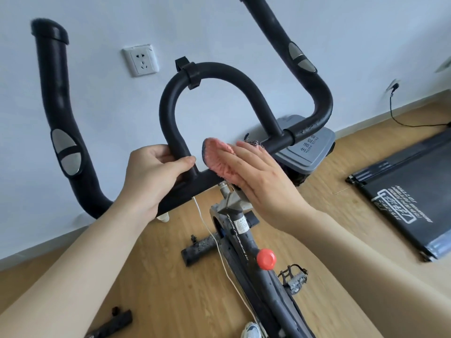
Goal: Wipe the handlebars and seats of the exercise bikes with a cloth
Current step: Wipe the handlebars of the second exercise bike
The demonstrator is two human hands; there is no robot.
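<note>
On the handlebars [244,76], left hand [151,174] grips (fingers clamped), right hand [258,176] presses flat the cloth [217,157].

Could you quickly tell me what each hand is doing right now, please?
Left hand: closed around the handlebar.
Right hand: flat and open, pressing the pink cloth against the handlebar.

**Foam, knit and wood grain**

The handlebars [170,111] wear matt black foam padding, faintly textured, gripped by the left hand [156,172]. Under the flat right hand [258,181] lies a pink cloth [217,157] of ribbed, fuzzy knit. Brushed silver metal-look pads [66,152] sit left of the left hand. Below both hands, the floor [156,289] shows smooth light wood grain; a glossy red plastic knob [266,259] stands out.
</note>
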